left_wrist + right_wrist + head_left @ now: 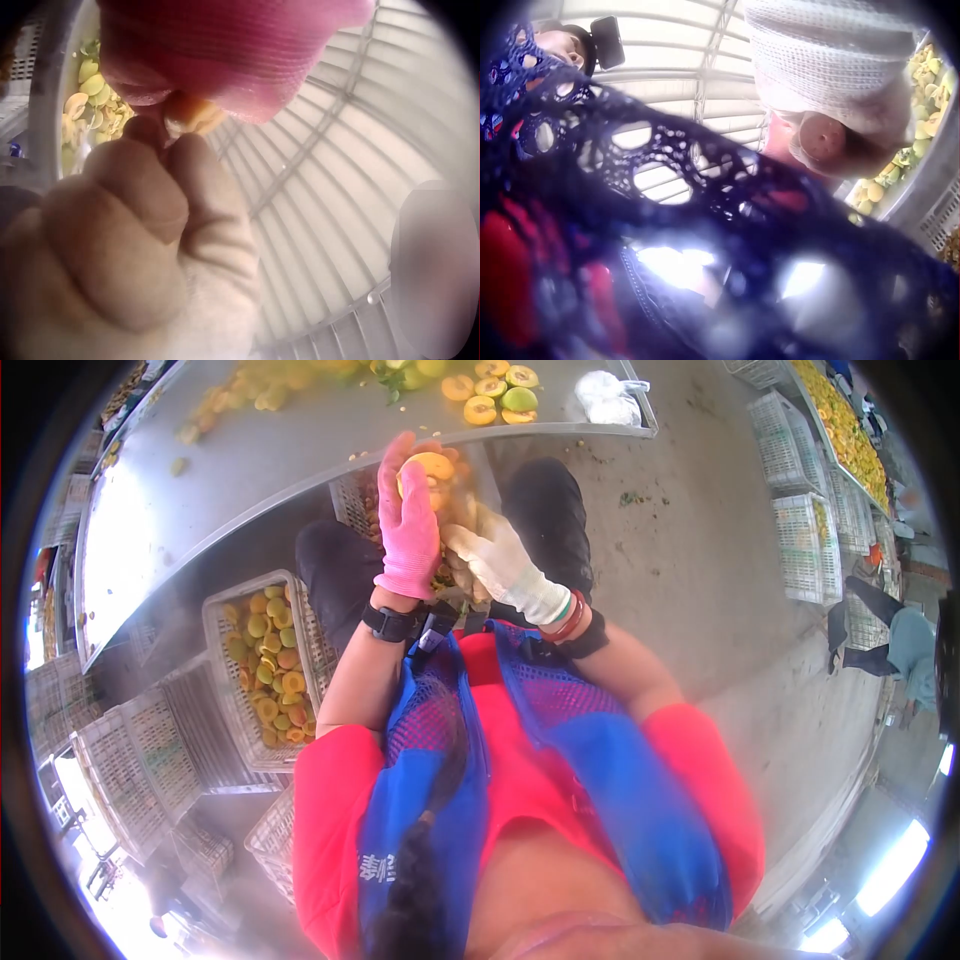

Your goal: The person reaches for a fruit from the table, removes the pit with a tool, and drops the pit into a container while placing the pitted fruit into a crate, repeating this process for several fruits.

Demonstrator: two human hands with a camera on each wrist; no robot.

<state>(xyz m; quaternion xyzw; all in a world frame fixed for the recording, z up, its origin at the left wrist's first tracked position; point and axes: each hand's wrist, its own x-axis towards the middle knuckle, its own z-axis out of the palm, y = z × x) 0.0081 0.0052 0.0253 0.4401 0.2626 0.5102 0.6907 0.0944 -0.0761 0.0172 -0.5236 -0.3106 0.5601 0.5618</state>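
The pink-gloved left hand [408, 525] holds an orange-yellow cut fruit [430, 468] against its palm, fingers pointing away from the body. Close beside it is the white-gloved right hand [500, 560], thumb toward the fruit. In the left wrist view the pink glove [232, 52] covers most of a fruit piece [193, 116]; the curled fingers of the white glove [142, 225] meet its lower edge. The right wrist view has the white glove [832, 82] at the top, with blue mesh cloth [705, 202] hiding much of the rest.
Cut fruit halves [487, 392] and a white bundle [608, 398] lie on the metal table [250, 470]. A crate [215, 660] of fruit stands below its edge at the left. Stacked crates [808, 545] and another person [910, 650] are at the right.
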